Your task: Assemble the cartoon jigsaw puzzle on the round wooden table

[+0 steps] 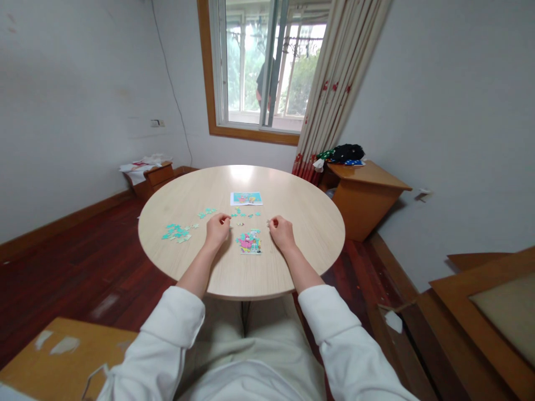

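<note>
Round table (311, 223) with pale wood-grain top, bearing a partly assembled puzzle (249, 244) near the front edge, loose turquoise pieces (177, 232) at left, and a picture sheet (246, 199) beyond.

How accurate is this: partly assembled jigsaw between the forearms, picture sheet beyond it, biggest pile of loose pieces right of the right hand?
Wrong side: the biggest pile of loose pieces lies left of the left hand in the head view. The rest holds.

On the table (314, 220), room lies open right of the right hand (282, 231), while loose puzzle pieces (177, 231) crowd the left and the partly assembled puzzle (249, 243) blocks the near middle.
</note>
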Demonstrator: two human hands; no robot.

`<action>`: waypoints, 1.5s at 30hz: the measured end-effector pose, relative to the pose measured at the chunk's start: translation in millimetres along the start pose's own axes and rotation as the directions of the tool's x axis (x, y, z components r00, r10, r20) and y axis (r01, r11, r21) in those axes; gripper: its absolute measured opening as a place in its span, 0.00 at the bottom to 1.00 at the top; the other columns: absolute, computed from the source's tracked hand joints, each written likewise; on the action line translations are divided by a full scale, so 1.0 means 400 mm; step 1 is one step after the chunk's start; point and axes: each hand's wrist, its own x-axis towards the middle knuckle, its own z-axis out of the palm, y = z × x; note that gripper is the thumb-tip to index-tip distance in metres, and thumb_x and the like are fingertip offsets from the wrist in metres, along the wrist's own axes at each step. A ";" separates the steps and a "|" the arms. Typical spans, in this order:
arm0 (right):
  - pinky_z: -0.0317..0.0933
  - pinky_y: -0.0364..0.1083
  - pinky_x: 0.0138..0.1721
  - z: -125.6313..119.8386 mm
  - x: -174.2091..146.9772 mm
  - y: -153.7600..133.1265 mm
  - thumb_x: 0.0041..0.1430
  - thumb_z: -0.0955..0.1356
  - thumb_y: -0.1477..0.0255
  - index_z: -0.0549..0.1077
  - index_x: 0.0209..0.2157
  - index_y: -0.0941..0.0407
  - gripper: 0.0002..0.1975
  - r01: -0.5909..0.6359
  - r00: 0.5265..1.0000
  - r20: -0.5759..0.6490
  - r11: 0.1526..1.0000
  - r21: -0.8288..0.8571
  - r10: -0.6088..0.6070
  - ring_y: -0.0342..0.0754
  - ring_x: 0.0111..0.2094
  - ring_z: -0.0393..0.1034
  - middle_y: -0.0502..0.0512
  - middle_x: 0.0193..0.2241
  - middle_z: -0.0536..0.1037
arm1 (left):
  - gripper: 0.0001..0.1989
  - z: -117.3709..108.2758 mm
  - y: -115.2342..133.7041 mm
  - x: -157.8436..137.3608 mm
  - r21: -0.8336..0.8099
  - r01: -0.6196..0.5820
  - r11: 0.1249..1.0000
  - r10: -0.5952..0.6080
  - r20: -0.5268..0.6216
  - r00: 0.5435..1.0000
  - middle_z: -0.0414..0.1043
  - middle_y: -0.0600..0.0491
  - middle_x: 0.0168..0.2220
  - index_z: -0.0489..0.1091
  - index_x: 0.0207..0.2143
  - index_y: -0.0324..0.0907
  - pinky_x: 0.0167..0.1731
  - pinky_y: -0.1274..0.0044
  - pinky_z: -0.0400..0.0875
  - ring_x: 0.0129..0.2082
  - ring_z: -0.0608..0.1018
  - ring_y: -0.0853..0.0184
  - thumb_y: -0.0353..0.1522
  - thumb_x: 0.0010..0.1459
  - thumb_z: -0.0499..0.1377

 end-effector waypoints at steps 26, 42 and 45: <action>0.56 0.46 0.39 -0.012 -0.010 -0.012 0.55 0.61 0.77 0.72 0.31 0.57 0.09 0.147 0.987 0.096 0.974 -0.170 -0.132 0.49 0.37 0.64 0.58 0.34 0.73 | 0.10 0.000 -0.013 0.011 -0.042 0.007 0.999 -0.008 -0.031 0.999 0.75 0.50 0.30 0.73 0.28 0.39 0.35 0.75 0.66 0.30 0.74 0.66 0.27 0.48 0.51; 0.53 0.53 0.51 -0.002 -0.023 -0.019 0.46 0.66 0.81 0.74 0.24 0.54 0.08 0.315 0.927 0.126 0.914 0.256 -0.355 0.49 0.43 0.59 0.53 0.38 0.68 | 0.07 -0.013 0.009 0.007 -0.444 0.200 0.874 -0.216 0.016 0.976 0.58 0.59 0.12 0.72 0.25 0.38 0.16 0.81 0.52 0.14 0.60 0.74 0.30 0.43 0.55; 0.53 0.55 0.52 -0.003 -0.023 -0.015 0.44 0.71 0.73 0.76 0.29 0.52 0.06 0.264 0.939 0.142 0.920 0.291 -0.315 0.50 0.45 0.59 0.54 0.41 0.68 | 0.08 -0.022 0.019 0.001 -0.604 0.344 0.720 -0.291 0.187 0.938 0.52 0.63 0.10 0.70 0.27 0.37 0.14 0.82 0.47 0.11 0.54 0.77 0.32 0.42 0.59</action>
